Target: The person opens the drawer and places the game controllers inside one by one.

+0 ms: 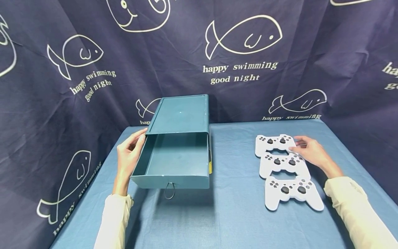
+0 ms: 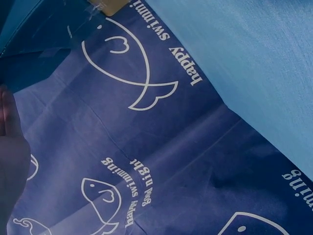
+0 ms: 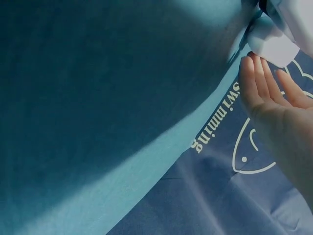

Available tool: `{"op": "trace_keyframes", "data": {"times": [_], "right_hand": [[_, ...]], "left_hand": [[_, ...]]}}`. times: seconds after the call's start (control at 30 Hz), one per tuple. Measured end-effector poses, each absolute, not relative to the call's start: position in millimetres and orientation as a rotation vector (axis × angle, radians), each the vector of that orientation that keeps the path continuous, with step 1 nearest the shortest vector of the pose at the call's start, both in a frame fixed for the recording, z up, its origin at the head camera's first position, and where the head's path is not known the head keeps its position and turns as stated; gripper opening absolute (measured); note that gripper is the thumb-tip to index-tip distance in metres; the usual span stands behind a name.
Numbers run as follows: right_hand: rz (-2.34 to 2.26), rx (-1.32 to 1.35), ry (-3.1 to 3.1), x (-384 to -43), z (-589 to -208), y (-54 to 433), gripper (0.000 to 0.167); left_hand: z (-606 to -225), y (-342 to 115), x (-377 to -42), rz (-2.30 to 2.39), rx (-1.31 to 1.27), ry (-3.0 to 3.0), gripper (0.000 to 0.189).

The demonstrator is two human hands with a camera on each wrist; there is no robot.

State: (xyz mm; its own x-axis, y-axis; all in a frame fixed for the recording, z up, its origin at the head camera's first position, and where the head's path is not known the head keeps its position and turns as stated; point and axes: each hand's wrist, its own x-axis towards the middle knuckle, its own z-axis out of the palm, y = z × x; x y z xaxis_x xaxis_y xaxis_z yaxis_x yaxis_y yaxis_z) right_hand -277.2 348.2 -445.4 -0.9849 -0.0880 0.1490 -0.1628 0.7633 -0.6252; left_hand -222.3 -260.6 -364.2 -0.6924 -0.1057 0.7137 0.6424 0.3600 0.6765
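An open teal drawer box (image 1: 183,114) stands left of the middle, its drawer (image 1: 174,181) pulled out towards me and bare inside. My left hand (image 1: 129,152) rests against the box's left side, thumb near the drawer's edge; in the left wrist view only part of the hand (image 2: 12,152) shows. To the right, three white game controllers lie in a column: far (image 1: 275,141), middle (image 1: 284,164) and near (image 1: 293,190). My right hand (image 1: 314,150) holds the far controller by its right end, thumb over it. The right wrist view shows fingers against a white grip (image 3: 271,41).
A wire loop pull (image 1: 169,192) hangs from the drawer front. Something yellow (image 1: 210,167) shows at the box's right side. Blue cloth (image 1: 236,207) covers the table, and a dark fish-print curtain (image 1: 242,93) hangs behind and at both sides.
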Motion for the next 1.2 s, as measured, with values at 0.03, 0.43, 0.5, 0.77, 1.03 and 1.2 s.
{"op": "trace_keyframes", "data": {"times": [0.03, 0.43, 0.5, 0.77, 1.03, 1.2], "right_hand": [[1.03, 0.203, -2.854, -277.9, -445.4, 347.9, 0.062], [1.041, 0.222, -2.955, -287.0, -444.7, 347.9, 0.073], [1.032, 0.226, -2.955, -289.4, -445.9, 348.8, 0.073], [1.084, 0.234, -2.965, -297.7, -450.4, 353.6, 0.077], [1.12, 0.229, -2.977, -298.9, -450.6, 354.3, 0.077], [1.094, 0.222, -2.971, -297.7, -450.0, 354.4, 0.075]], "left_hand": [[-364.0, -260.6, -222.2, -1.395, -0.465, -1.938, 0.027], [-364.2, -261.2, -221.7, -1.406, -0.449, -1.943, 0.028], [-363.4, -260.5, -221.2, -1.411, -0.443, -1.943, 0.028], [-359.6, -257.2, -218.9, -1.41, -0.423, -1.947, 0.027], [-365.5, -261.5, -223.2, -1.412, -0.432, -1.941, 0.028], [-358.5, -255.2, -217.8, -1.416, -0.433, -1.937, 0.027]]}}
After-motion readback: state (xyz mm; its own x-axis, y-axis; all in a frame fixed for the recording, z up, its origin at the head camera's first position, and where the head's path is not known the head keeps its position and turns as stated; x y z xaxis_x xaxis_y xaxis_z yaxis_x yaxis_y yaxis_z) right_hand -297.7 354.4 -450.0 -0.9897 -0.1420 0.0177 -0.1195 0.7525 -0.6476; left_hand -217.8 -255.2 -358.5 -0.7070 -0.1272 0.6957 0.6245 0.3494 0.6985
